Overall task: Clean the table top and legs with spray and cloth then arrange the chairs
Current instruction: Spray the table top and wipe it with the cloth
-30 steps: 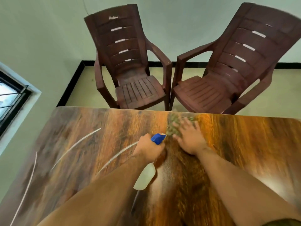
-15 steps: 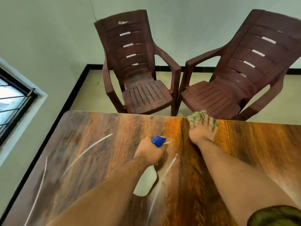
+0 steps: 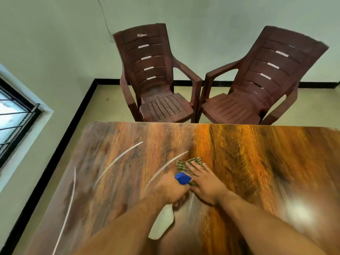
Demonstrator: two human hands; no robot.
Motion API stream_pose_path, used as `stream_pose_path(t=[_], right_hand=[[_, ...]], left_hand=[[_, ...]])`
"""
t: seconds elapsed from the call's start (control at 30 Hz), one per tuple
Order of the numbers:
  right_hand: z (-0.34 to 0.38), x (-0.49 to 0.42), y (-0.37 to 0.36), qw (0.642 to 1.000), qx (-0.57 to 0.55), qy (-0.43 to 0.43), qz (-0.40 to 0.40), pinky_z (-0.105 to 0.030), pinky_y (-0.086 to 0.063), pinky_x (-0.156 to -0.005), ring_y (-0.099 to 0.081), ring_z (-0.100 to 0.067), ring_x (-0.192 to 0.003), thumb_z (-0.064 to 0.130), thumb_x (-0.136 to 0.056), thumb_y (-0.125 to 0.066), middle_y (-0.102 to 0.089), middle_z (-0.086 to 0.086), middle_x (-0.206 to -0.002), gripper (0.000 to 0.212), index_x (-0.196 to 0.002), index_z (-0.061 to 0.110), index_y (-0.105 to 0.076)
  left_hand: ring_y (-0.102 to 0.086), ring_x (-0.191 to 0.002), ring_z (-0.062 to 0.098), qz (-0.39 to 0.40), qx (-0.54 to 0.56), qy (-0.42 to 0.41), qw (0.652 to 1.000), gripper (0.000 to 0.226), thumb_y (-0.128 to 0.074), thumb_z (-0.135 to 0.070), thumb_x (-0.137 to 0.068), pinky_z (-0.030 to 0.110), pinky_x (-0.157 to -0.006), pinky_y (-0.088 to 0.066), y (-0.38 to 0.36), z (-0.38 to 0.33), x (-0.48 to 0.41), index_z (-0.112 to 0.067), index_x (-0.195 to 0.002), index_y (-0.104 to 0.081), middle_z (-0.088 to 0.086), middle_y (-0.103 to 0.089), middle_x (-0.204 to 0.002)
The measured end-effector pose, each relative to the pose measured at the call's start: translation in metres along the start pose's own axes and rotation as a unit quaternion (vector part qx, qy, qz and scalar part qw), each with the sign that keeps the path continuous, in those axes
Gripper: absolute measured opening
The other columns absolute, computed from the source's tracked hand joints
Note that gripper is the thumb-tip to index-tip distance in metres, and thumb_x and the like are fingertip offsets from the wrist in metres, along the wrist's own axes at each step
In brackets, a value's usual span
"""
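Note:
A glossy wood-grain table top [image 3: 257,162] fills the lower view. My left hand [image 3: 171,190] grips a white spray bottle [image 3: 161,223] with a blue nozzle [image 3: 182,178], held just above the table's middle. Right beside it, my right hand [image 3: 206,183] lies flat with straight fingers on a green checked cloth [image 3: 191,162], pressing it onto the table. Most of the cloth is hidden under the hand. Two dark brown plastic armchairs, the left chair [image 3: 158,85] and the right chair [image 3: 253,92], stand side by side beyond the far table edge, facing the table.
A pale green wall [image 3: 202,24] rises behind the chairs, with a black skirting along the tiled floor [image 3: 110,100]. A barred window [image 3: 12,118] is set in the left wall. A narrow strip of floor separates the table's left edge from that wall.
My right hand slid the cloth from the far table edge back toward me, ending beside the spray bottle. My left hand kept the bottle in about the same place. The view tilted upward.

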State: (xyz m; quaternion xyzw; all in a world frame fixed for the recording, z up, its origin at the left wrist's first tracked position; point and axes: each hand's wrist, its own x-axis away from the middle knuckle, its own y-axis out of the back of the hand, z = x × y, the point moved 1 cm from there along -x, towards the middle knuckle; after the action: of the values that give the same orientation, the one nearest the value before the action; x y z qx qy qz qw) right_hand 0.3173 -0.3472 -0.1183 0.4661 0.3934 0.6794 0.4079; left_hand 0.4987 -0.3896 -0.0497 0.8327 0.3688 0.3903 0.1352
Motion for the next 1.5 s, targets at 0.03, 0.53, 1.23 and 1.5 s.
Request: stream_pose_path(t=[0.03,0.53,1.23,1.5], right_hand=[[-0.003,0.008,-0.004,0.994,-0.012,-0.104,-0.037,-0.046,0.007,-0.123,0.01,-0.015,-0.153,0.054,-0.1,-0.023,0.004,0.008,-0.167,0.061,-0.158,0.038,-0.011],[0.119,0.159,-0.091,0.885,-0.111,-0.439,-0.111,-0.048,0.009,-0.122,0.012,-0.022,-0.153,0.05,-0.104,-0.023,0.009,0.003,-0.167,0.06,-0.159,0.028,-0.017],[0.25,0.318,-0.179,0.997,-0.039,-0.064,0.005,-0.043,0.01,-0.122,0.021,-0.014,-0.151,0.051,-0.099,-0.027,0.01,0.01,-0.166,0.064,-0.158,0.035,-0.011],[0.249,0.308,-0.17,0.895,-0.137,-0.421,-0.059,-0.047,0.006,-0.123,0.018,-0.023,-0.152,0.05,-0.105,-0.015,0.017,-0.002,-0.165,0.063,-0.16,0.02,-0.012]], left_hand=[[-0.06,-0.056,0.008,-0.003,-0.005,0.002,1.0,0.029,-0.064,-0.043,-0.083,0.029,-0.061,-0.057,0.001,0.013,0.009,-0.015,-0.08,-0.064,-0.005,-0.061,-0.064],[-0.052,-0.043,0.001,0.055,-0.004,-0.038,0.998,0.029,-0.066,-0.029,-0.086,0.014,-0.046,-0.038,-0.056,0.075,0.14,-0.018,-0.065,-0.05,-0.005,-0.052,-0.054],[-0.057,-0.037,0.016,0.136,-0.031,0.016,0.99,0.025,-0.064,-0.028,-0.082,0.025,-0.042,-0.047,-0.125,0.167,0.299,-0.002,-0.081,-0.066,0.012,-0.069,-0.067],[-0.063,-0.044,0.02,0.073,0.01,0.034,0.997,0.027,-0.064,-0.036,-0.079,0.026,-0.046,-0.051,-0.117,0.187,0.309,-0.009,-0.077,-0.063,0.015,-0.073,-0.073]])
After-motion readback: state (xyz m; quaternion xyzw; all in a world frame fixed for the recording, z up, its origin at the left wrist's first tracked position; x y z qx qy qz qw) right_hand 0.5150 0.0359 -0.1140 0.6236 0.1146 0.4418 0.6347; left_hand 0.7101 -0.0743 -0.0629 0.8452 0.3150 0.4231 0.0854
